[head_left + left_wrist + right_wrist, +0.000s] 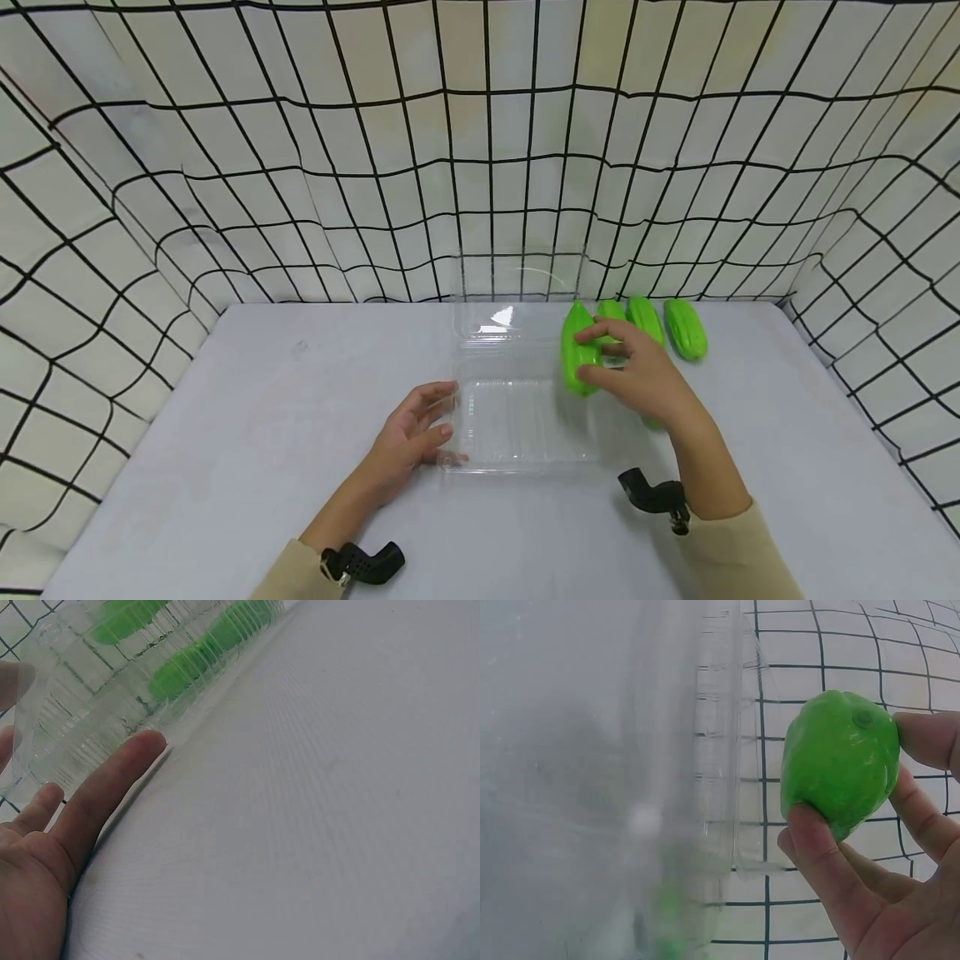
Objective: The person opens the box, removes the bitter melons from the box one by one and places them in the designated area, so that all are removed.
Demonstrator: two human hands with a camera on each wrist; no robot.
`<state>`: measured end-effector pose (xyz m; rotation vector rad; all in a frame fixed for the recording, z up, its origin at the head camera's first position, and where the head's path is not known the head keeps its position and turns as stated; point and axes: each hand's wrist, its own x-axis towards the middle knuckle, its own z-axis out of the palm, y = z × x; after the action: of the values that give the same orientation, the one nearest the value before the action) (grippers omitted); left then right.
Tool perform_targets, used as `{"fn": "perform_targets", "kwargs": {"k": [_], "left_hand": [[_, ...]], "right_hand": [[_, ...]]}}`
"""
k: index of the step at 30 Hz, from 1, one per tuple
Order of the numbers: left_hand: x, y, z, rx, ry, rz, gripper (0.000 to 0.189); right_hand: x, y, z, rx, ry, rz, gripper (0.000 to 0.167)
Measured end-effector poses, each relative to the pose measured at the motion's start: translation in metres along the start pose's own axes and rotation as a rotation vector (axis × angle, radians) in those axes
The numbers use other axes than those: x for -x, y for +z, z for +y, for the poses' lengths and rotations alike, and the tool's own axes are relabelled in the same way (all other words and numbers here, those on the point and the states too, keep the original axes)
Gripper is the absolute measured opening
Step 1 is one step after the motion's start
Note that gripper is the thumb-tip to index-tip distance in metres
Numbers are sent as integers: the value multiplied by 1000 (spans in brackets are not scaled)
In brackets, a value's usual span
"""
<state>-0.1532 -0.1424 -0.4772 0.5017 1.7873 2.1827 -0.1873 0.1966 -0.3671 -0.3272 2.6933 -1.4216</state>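
Note:
My right hand (641, 371) pinches a green ribbed toy gourd (576, 354) between thumb and fingers, holding it upright-looking over the right side of a clear plastic clamshell box (517, 468). In the right wrist view the gourd (840, 757) is seen end-on, with fingertips on both sides. The box lies with its clear lid (487, 321) raised at the back. My left hand (408, 433) rests at the box's left edge, its fingers relaxed. The left wrist view shows one straight finger (112, 784) against or very near the box wall (90, 727); contact is unclear.
More green gourds stand at the back right, among them one at the far right (686, 330) and one beside it (645, 317). Another (652, 423) is mostly hidden under my right hand. Black wire mesh (487, 158) rises behind and beside the white table (300, 400).

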Motion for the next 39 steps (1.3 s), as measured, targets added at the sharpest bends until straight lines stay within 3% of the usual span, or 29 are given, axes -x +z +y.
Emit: {"fn": "perform_targets", "kwargs": {"k": [22,39], "left_hand": [[-2,-1,-2,-24,-10,13,56],[-2,-1,0,-20,-6,10,57]], "right_hand": [[30,-52,32,201,99,42,39],[35,-76,62,239,173,54,36]]}}
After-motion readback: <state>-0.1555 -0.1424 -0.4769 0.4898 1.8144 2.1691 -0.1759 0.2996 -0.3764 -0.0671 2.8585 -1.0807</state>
